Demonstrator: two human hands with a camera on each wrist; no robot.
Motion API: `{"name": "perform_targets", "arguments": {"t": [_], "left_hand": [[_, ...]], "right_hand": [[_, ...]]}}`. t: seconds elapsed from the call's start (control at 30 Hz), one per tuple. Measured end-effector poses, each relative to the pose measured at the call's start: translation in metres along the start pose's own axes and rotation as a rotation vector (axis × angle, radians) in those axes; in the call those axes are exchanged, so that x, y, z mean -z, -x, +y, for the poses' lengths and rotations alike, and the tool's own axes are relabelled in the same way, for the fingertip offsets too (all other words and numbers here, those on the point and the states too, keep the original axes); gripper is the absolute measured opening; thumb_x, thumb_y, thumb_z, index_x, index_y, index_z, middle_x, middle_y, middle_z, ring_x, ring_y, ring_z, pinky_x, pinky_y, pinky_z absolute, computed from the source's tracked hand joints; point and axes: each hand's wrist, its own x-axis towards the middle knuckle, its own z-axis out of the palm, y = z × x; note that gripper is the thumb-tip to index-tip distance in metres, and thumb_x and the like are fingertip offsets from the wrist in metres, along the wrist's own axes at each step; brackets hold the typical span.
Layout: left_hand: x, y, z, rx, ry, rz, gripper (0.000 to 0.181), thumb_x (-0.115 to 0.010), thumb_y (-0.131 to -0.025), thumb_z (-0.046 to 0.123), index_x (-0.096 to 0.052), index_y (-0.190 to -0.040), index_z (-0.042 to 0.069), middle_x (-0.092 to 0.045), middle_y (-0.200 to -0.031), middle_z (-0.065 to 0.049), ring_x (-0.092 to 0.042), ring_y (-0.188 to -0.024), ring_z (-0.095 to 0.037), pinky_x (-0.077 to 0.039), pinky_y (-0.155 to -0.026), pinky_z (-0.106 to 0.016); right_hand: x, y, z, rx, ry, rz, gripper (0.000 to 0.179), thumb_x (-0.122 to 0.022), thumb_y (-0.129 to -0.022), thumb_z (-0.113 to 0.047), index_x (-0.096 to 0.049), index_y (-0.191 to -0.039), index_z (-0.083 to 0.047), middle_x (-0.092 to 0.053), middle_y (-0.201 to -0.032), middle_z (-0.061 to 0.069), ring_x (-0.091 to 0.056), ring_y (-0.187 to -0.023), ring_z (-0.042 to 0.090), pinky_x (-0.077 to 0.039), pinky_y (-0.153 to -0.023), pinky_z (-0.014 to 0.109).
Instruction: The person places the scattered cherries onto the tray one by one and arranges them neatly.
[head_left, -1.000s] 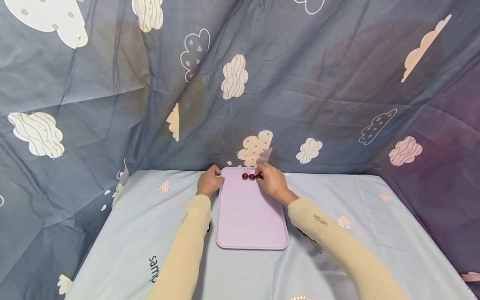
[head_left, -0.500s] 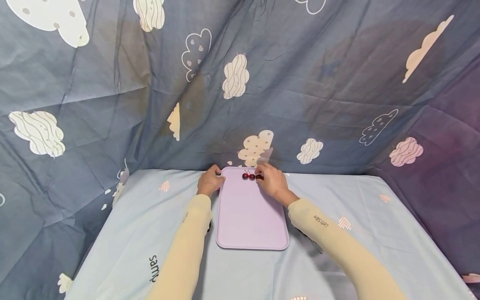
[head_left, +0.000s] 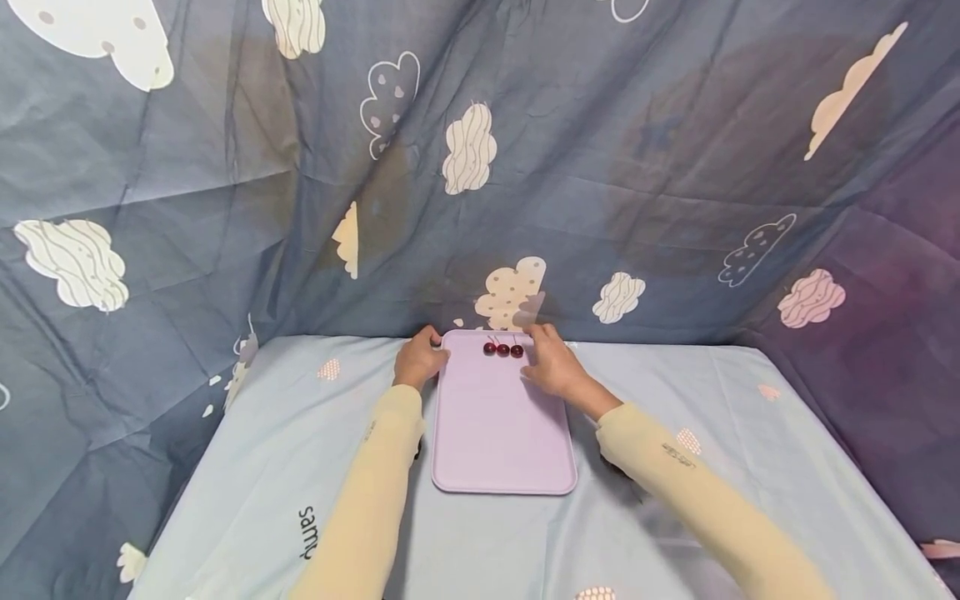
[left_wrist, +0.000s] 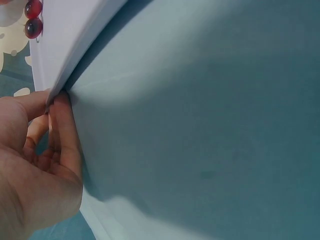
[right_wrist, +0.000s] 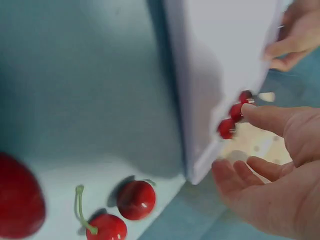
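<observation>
Three dark red cherries lie in a row at the far end of a pale purple tray. My left hand pinches the tray's far left edge; in the left wrist view its thumb is above the rim and the fingers below. Beside the rightmost cherry, my right hand is spread with a gap between thumb and fingers, holding nothing. From the right wrist, the thumb overlaps the row of cherries in view; whether it touches one I cannot tell.
Two more cherries, one with a green stem, lie on the light blue cloth right of the tray. A larger red round thing is cut off at that view's edge. Dark cloud-patterned fabric hangs behind the tray.
My right hand has let go of the rightmost cherry, spread its fingers and drawn back to the right. My left hand and the tray keep their places.
</observation>
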Motion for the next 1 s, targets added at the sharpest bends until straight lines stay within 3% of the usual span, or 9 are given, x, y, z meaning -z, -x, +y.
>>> {"name": "perform_targets", "arguments": {"t": [0.13,0.23,0.33,0.4,0.53,0.67,0.73,0.8,1.0], "left_hand": [[0.001,0.001,-0.002,0.0,0.006,0.011,0.025,-0.067,-0.099,0.027,-0.061,-0.119,0.013,-0.072,-0.117,-0.015,-0.063,-0.105,-0.034,-0.049,-0.098,-0.047],[0.003,0.003,-0.003,0.001,0.008,0.024,0.025,-0.068,-0.098,0.026,-0.062,-0.118,0.012,-0.072,-0.114,-0.015,-0.063,-0.103,-0.035,-0.049,-0.097,-0.047],[0.003,0.003,-0.004,0.005,0.009,0.019,0.025,-0.068,-0.098,0.026,-0.062,-0.119,0.012,-0.071,-0.113,-0.015,-0.063,-0.103,-0.034,-0.049,-0.097,-0.047],[0.003,0.003,-0.004,0.004,0.006,0.014,0.025,-0.068,-0.099,0.026,-0.062,-0.119,0.012,-0.071,-0.114,-0.015,-0.063,-0.103,-0.034,-0.049,-0.097,-0.047],[0.003,0.001,0.001,-0.005,0.001,0.011,0.026,-0.067,-0.099,0.025,-0.062,-0.12,0.012,-0.071,-0.116,-0.015,-0.062,-0.104,-0.034,-0.048,-0.099,-0.047],[0.003,-0.002,0.007,-0.018,0.016,0.006,0.026,-0.067,-0.099,0.026,-0.062,-0.12,0.013,-0.072,-0.118,-0.014,-0.063,-0.107,-0.034,-0.048,-0.1,-0.047],[0.003,-0.003,0.008,-0.012,0.019,0.001,0.026,-0.067,-0.099,0.027,-0.061,-0.12,0.014,-0.071,-0.119,-0.014,-0.063,-0.108,-0.034,-0.048,-0.101,-0.047],[0.002,-0.003,0.007,0.006,0.021,-0.005,0.026,-0.067,-0.099,0.028,-0.061,-0.121,0.014,-0.071,-0.12,-0.014,-0.062,-0.108,-0.034,-0.048,-0.102,-0.047],[-0.001,-0.001,0.004,0.032,0.023,0.002,0.027,-0.067,-0.101,0.028,-0.06,-0.123,0.015,-0.071,-0.12,-0.014,-0.062,-0.108,-0.033,-0.048,-0.102,-0.047]], "right_hand": [[0.01,0.021,-0.005,0.046,-0.026,0.039,0.059,-0.076,-0.093,-0.013,-0.054,-0.146,0.001,-0.057,-0.144,0.024,-0.058,-0.13,0.043,-0.046,-0.111,0.057],[0.014,0.038,-0.004,0.096,-0.066,0.068,0.039,-0.064,-0.1,-0.008,-0.062,-0.137,-0.001,-0.064,-0.139,0.023,-0.061,-0.129,0.043,-0.047,-0.109,0.058],[0.02,0.057,0.0,0.083,-0.161,0.075,0.034,-0.052,-0.104,-0.003,-0.065,-0.135,-0.004,-0.066,-0.139,0.021,-0.063,-0.128,0.041,-0.049,-0.108,0.058],[0.027,0.07,0.006,0.033,-0.241,0.075,0.032,-0.05,-0.108,-0.009,-0.066,-0.136,-0.007,-0.066,-0.141,0.018,-0.063,-0.13,0.039,-0.05,-0.108,0.056],[0.046,0.096,0.019,-0.14,-0.465,0.045,0.039,-0.046,-0.114,-0.033,-0.064,-0.139,-0.009,-0.066,-0.143,0.015,-0.062,-0.132,0.031,-0.047,-0.11,0.051],[0.064,0.121,0.031,-0.332,-0.639,0.021,0.049,-0.044,-0.113,-0.042,-0.063,-0.139,-0.006,-0.073,-0.127,0.0,-0.065,-0.118,0.019,-0.044,-0.102,0.044],[0.068,0.132,0.038,-0.403,-0.66,0.024,0.046,-0.048,-0.111,-0.043,-0.064,-0.138,-0.008,-0.073,-0.115,-0.012,-0.063,-0.109,0.013,-0.043,-0.094,0.039],[0.067,0.143,0.046,-0.439,-0.653,0.028,0.042,-0.056,-0.109,-0.038,-0.065,-0.136,-0.008,-0.069,-0.109,-0.017,-0.061,-0.103,0.011,-0.046,-0.089,0.035],[0.059,0.169,0.067,-0.395,-0.528,0.003,0.036,-0.063,-0.104,-0.016,-0.065,-0.138,-0.006,-0.068,-0.134,0.013,-0.064,-0.096,0.01,-0.052,-0.08,0.029]]}}
